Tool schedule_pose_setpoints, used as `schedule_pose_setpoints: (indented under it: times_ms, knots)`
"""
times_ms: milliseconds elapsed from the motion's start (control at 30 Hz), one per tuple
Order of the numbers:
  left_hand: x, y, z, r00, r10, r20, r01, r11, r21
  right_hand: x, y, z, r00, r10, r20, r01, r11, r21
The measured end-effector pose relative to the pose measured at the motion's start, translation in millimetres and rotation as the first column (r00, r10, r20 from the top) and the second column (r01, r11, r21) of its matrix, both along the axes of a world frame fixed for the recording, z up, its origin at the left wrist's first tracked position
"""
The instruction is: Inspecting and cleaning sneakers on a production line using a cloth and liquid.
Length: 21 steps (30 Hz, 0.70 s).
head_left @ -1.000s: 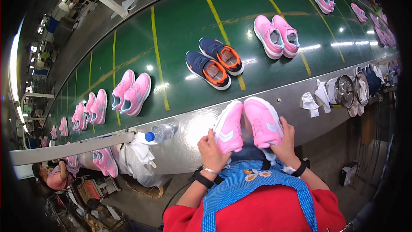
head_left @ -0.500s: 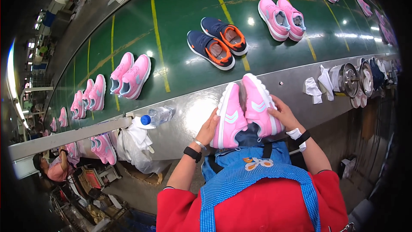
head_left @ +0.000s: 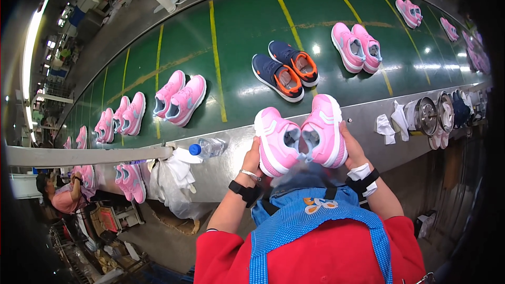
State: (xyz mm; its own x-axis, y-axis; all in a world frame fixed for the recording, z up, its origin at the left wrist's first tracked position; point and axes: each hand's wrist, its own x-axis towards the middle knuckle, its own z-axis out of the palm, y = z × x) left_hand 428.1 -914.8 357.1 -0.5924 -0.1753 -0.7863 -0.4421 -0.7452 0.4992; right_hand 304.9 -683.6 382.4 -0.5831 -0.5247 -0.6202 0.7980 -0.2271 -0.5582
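I hold a pair of pink sneakers with white soles in front of my blue apron, over the steel ledge [head_left: 234,160]. My left hand [head_left: 253,159] grips the left pink sneaker [head_left: 276,144] by its outer side. The right pink sneaker [head_left: 327,137] is held from its outer side by my right hand [head_left: 351,146]. Both shoes tilt so that their grey-blue openings show, with heels close together and toes pointing away from me. Some fingers are hidden behind the soles. Just beyond, a navy and orange pair of sneakers [head_left: 286,73] rests on the green belt [head_left: 247,37].
Several pink pairs stand along the belt, one pair [head_left: 180,99] to the left, another [head_left: 356,47] to the right. A capped plastic bottle [head_left: 209,148] lies on the ledge near a metal bar [head_left: 94,155]. White cloths [head_left: 385,129] hang at right. Another person [head_left: 66,197] works far left.
Both held sneakers have turned from showing their outer sides to showing their openings, and their toes have spread apart. The view has shifted, moving the belt scene rightward and down in the picture.
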Motion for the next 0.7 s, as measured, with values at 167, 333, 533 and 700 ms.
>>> schedule_pose_setpoints:
  times_ms: [167, 333, 533, 700]
  knots:
    - [-4, 2, -1, 0.977, 0.209, -0.031, -0.188, 0.927, 0.325, 11, -32, 6, 0.971, -0.175, 0.162, 0.201, 0.967, -0.157]
    - [-3, 8, -2, 0.951, 0.295, -0.091, -0.21, 0.835, 0.508, 21, -45, 6, 0.915, -0.181, 0.36, 0.275, 0.934, -0.229]
    - [-6, 11, -11, 0.93, 0.308, -0.202, -0.113, 0.759, 0.641, 23, -52, 6, 0.903, -0.185, 0.388, 0.316, 0.898, -0.306]
    - [3, 19, -32, 0.955, 0.261, -0.141, -0.188, 0.9, 0.394, 30, -48, 23, 0.953, -0.154, 0.262, 0.241, 0.907, -0.345]
